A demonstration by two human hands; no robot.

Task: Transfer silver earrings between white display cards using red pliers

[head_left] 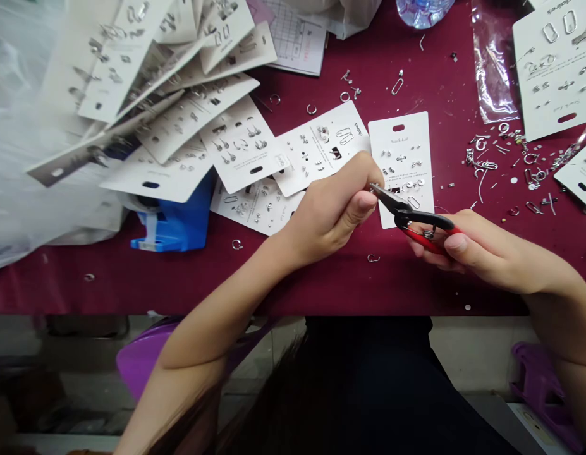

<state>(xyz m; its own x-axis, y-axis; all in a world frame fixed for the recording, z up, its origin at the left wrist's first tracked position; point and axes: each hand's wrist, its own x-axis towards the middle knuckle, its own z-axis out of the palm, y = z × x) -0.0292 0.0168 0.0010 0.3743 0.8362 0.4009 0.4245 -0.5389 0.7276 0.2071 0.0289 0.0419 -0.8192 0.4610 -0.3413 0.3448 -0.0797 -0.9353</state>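
Note:
My right hand [468, 243] is wrapped round the red and black handles of small pliers [409, 218], whose metal jaws point left. At the jaw tips, my left hand [333, 205] pinches something tiny between thumb and forefinger; it is too small and hidden to name. Just beyond the pliers lies a white earring card [401, 142] with several small studs and hoops. Another white card [297, 158] with metal pieces lies behind my left hand, partly covered by it.
Many earring cards [179, 120] overlap at the left, beside a blue tape dispenser [186, 221]. Loose metal findings [482, 164] are scattered at the right of the dark red table [321, 284]. More cards [558, 69] lie at the right edge; a clear bottle [423, 9] stands at the back.

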